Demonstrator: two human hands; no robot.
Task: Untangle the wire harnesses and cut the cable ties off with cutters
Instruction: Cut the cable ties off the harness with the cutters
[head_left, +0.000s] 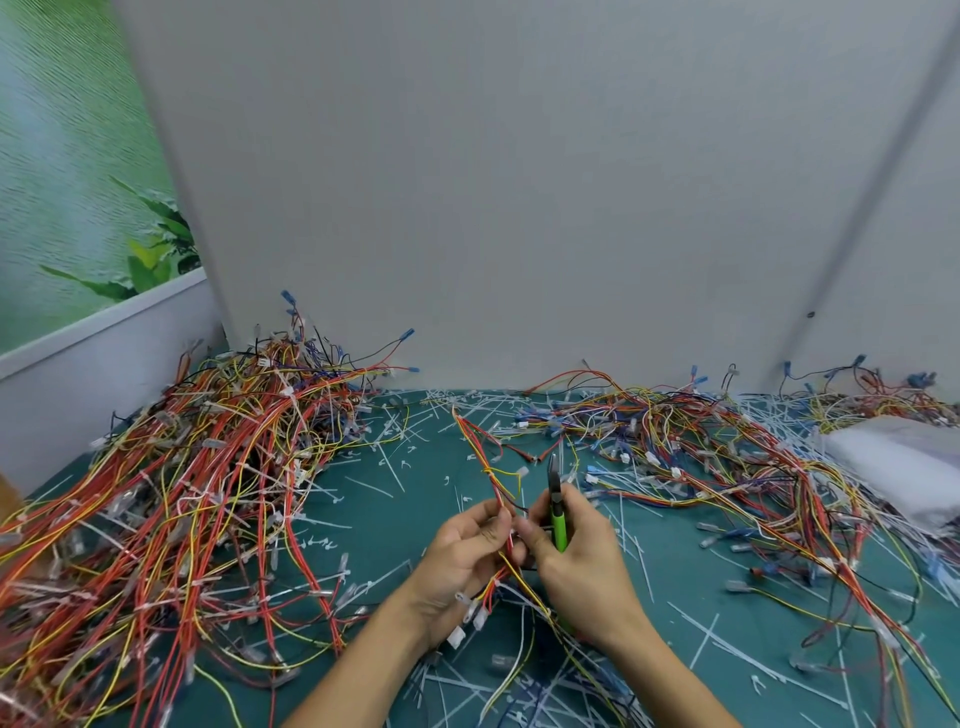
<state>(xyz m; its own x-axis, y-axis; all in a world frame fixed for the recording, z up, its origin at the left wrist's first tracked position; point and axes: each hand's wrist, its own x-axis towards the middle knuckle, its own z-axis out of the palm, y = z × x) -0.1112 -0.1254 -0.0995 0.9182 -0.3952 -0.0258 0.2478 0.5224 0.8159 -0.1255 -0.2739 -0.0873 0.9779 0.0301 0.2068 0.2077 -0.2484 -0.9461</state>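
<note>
My left hand (460, 558) pinches a thin harness of red and yellow wires (485, 462) that runs up and away from my fingers over the green mat (405, 519). Its white connectors (470, 618) hang below my left palm. My right hand (576, 556) grips green-handled cutters (557, 512), whose dark jaws point upward just right of the harness. My right fingertips also touch the wires where both hands meet. I cannot tell whether the jaws are open.
A big tangled heap of red, yellow and orange harnesses (171, 509) fills the left side. Another spread of wires with blue terminals (727, 467) lies at the right. Cut white cable ties (395, 457) litter the mat. A white bag (904, 462) sits far right. Grey walls (519, 208) close the back.
</note>
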